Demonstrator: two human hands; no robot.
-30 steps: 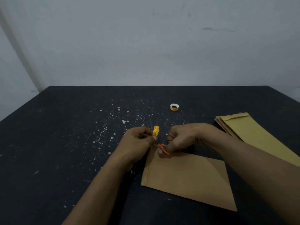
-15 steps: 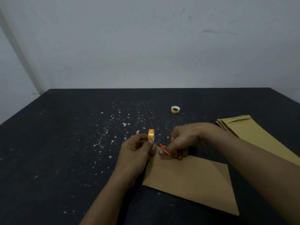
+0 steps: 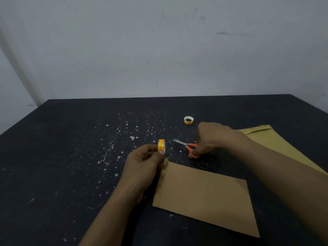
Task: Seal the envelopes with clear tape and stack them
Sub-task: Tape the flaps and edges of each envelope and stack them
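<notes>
By the envelope, left hand pinches the tape roll; right hand seemingly grips scissors.

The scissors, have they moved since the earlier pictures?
Yes. The right hand has carried the scissors off the far corner of the envelope, to the right over the table, nearer the spare tape roll lying there.

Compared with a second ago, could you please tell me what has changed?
The right hand carried the scissors off the envelope, rightward and farther back, still gripping them. The left hand still holds the tape roll at its far left corner; the spare roll and envelope stack stayed put.
</notes>
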